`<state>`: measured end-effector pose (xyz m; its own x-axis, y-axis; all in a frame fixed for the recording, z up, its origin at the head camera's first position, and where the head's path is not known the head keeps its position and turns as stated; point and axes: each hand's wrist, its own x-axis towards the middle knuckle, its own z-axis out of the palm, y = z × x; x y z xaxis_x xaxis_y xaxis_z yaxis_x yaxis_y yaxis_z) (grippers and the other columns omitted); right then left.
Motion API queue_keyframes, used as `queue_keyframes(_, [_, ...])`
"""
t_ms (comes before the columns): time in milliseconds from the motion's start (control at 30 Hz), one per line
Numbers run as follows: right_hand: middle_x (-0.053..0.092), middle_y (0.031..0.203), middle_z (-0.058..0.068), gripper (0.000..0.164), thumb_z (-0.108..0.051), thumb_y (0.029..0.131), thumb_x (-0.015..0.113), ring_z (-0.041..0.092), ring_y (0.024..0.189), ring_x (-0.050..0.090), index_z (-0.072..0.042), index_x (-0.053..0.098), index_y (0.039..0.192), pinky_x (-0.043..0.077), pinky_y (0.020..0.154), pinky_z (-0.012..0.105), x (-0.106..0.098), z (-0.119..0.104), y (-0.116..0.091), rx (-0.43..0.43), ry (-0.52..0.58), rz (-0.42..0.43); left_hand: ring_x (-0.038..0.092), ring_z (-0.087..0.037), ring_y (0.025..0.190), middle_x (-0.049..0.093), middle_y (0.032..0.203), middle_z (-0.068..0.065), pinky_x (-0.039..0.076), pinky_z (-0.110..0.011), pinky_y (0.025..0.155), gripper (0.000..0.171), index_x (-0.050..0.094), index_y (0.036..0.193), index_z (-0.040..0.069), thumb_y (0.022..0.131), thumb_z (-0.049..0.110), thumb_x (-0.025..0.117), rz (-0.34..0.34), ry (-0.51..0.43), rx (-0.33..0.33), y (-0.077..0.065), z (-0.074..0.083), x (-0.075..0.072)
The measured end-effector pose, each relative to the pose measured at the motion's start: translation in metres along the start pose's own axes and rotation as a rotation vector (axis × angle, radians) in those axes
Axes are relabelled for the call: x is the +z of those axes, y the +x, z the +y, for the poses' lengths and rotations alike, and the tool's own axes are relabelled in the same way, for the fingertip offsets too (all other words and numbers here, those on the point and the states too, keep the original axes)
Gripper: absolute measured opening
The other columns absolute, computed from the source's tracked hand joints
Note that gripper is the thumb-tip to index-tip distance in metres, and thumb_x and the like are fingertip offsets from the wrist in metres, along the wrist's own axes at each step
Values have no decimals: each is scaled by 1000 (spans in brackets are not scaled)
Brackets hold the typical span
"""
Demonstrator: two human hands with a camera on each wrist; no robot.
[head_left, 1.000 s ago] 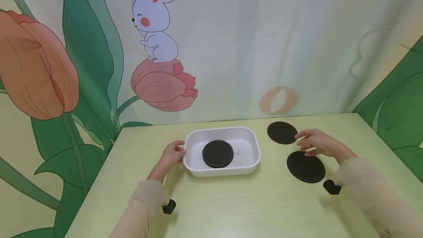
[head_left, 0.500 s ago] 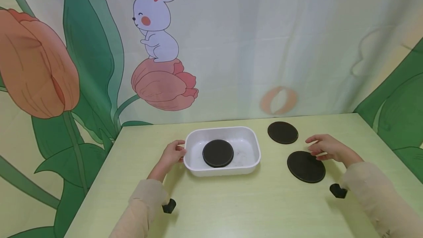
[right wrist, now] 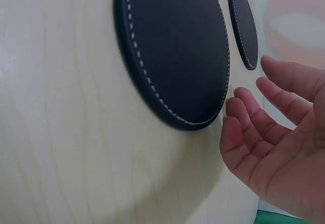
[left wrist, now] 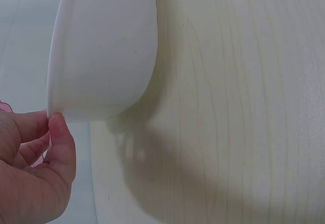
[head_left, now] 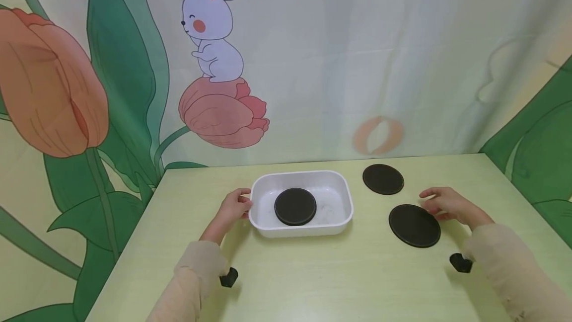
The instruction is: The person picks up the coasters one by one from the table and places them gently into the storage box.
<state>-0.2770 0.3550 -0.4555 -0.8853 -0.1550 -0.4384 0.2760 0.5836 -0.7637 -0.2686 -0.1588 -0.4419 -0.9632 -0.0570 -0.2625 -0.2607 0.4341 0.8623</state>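
My left hand [head_left: 233, 206] pinches the left rim of a white rectangular dish [head_left: 344, 220] between thumb and fingers, as the left wrist view also shows at the dish [left wrist: 104, 41]. Inside the dish lies a round black coaster [head_left: 295, 206]. My right hand [head_left: 451, 206] holds nothing; its fingers are loosely bent at the right edge of a second black coaster [head_left: 414, 226]. Whether they touch it I cannot tell. White stitching runs round this coaster [right wrist: 177, 51] in the right wrist view. A third coaster [head_left: 383, 179] lies farther back.
Everything sits on a pale yellow-green wooden table [head_left: 304, 277]. A curtain [head_left: 313, 63] printed with a rabbit and tulips hangs along the table's back edge. Small black objects [head_left: 229, 278] show below both cuffs.
My right hand has drawn back to the right, from between the two right-hand coasters to the near one's outer edge. The left hand and the dish stay in place.
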Motion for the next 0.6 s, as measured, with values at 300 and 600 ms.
queue_keyframes(300, [56, 80, 0, 49, -15, 82, 57, 9, 53, 43, 10, 39, 120, 36, 48, 23, 5, 9, 4, -85, -83, 4, 57, -25, 81, 50, 99, -15, 51, -24, 61, 38, 43, 125, 3, 87, 2, 50, -6, -3, 0, 1, 1, 0])
queue_keyframes(600, [55, 85, 10, 42, -9, 74, 64, 15, 73, 48, 12, 48, 106, 40, 65, 26, 13, 17, 12, -189, -219, 36, 58, -25, 79, 50, 99, -16, 51, -24, 61, 39, 43, 125, 2, 87, 1, 50, -4, -2, 6, 0, 0, -1])
